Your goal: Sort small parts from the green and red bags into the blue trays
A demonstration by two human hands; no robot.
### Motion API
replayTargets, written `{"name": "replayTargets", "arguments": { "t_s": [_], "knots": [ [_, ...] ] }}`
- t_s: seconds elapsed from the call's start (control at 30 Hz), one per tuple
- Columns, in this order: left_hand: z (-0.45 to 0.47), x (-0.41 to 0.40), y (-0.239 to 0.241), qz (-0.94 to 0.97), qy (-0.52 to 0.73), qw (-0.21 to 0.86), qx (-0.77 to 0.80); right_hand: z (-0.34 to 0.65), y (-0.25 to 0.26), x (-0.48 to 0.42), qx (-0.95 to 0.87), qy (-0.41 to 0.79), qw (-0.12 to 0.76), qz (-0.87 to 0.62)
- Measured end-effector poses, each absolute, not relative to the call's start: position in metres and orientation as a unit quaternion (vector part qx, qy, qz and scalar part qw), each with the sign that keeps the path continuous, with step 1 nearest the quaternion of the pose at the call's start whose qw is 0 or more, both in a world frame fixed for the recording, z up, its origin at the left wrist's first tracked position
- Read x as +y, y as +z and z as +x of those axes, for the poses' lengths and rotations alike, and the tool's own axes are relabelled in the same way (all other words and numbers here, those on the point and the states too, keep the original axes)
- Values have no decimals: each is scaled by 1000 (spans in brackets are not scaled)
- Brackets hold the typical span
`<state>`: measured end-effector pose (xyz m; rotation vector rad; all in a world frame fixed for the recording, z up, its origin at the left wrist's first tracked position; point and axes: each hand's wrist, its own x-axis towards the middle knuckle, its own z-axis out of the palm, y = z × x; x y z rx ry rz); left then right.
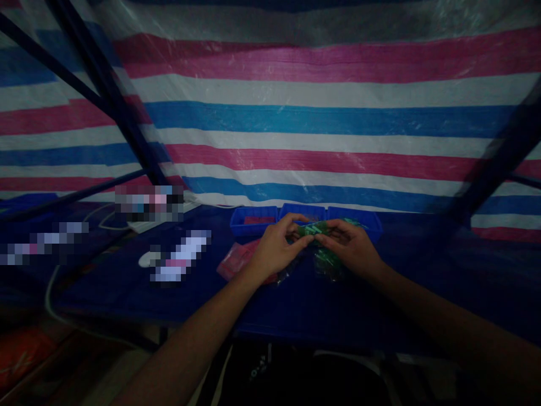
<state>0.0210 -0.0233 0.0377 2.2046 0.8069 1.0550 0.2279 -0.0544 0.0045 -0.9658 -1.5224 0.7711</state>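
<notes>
- Fingertips of the bare left hand [274,248] and of the bare right hand [357,248] pinch one small green plastic packet with pale marks [315,229], each hand at its own end of it.
- The two hands are near each other, with the packet between them; I cannot tell whether the thumbs touch.
- The packet is at the near side of the middle blue plastic tray [302,208], a little toward its right, and the left hand hides part of this tray.
- Nearer to the person than the middle tray, and slightly to its right, a green transparent plastic bag [327,264] is below the right hand, over the dark blue table [279,313]. I cannot tell whether it is joined to the packet.
- Nearer than the middle tray and to its left, a red transparent plastic bag [234,262] lies partly behind the left hand.
- Just left of the middle tray stands a left blue plastic tray [238,228], with flat red contents [260,220].
- Just right of the middle tray stands a right blue plastic tray [374,223]; its green contents [350,221] are too dim to tell.
- Well left of the middle tray lies a small rounded white object [147,260].
- Behind the middle tray hangs a red, white and blue striped plastic sheet [321,121].
</notes>
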Motion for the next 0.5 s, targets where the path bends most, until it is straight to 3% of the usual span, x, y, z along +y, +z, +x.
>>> {"name": "replayTargets", "arguments": {
  "t_s": [0.07, 0.13, 0.3, 0.5],
  "knots": [
    [21, -22, 37, 817, 410, 281, 292, 229, 6, -54, -648, 317, 561, -407],
    [22, -22, 39, 819, 430, 256, 281, 234, 10, -53, -683, 229, 550, -423],
    [20, -24, 45, 831, 456, 150, 282, 264, 24, -44, -795, -42, 409, -447],
    [17, -22, 44, 841, 440, 110, 294, 295, 13, -20, -746, -168, 348, -543]
  ]
}}
